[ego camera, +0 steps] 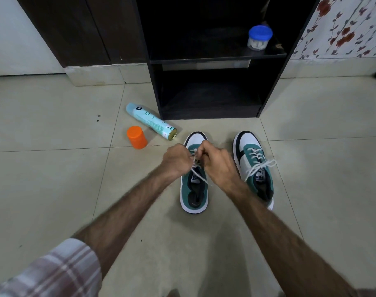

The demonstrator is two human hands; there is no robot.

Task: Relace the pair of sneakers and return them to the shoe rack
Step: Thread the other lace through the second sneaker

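Note:
Two green, white and black sneakers stand on the tiled floor, toes toward the dark shoe rack. The right sneaker is laced, its white lace tied in a bow. Over the left sneaker, my left hand and my right hand meet above the tongue. Each hand pinches part of the white lace, one strand of which trails down across the shoe's opening. My hands hide the eyelets and the lacing beneath them.
A pale blue spray can lies on the floor left of the rack, and its orange cap stands beside it. A blue-lidded clear jar sits on the rack's upper shelf. Floral wallpaper covers the wall at right.

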